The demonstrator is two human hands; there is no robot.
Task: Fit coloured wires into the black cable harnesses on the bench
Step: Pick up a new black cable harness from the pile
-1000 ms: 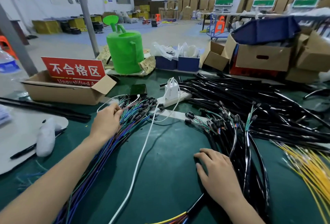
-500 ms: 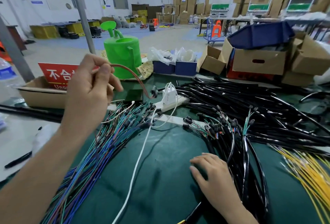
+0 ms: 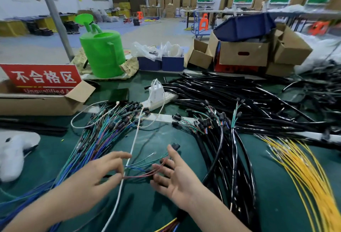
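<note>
You're barely started: by the table's near edge your left hand (image 3: pixel 92 178) pinches one red wire (image 3: pixel 140 175), your right hand (image 3: pixel 177 180) is spread slack, and the wires (image 3: pixel 103 135) and harnesses (image 3: pixel 230 139) lie heaped unfitted.

A: Is the left hand (image 3: pixel 96 178) pinching the red-brown wire (image 3: pixel 140 176)?
B: Can't tell, fingertips motion-blurred. Same w/ right hand (image 3: pixel 177 180): wires cross its fingers, grip unclear. Both forearms cut off at btm edge.
A: Small black piece (image 3: pixel 175 146) by the right thumb?
B: Too blurred to name.
A: Red sign (image 3: pixel 42 78)?
B: English line smeared, its end hidden behind the cardboard box (image 3: pixel 36 105) flap. Box cut off at left edge.
A: Rest?
B: Coloured wire bundle (image 3: pixel 96 139) goes under left forearm, off btm-left. Yellow wires (image 3: pixel 304 172) & white cable (image 3: pixel 132 150) exit btm edge. White lump (image 3: pixel 13 158) at left edge: cut off, blurred, no ID. Black harnesses (image 3: pixel 239 98) smear out at right.
</note>
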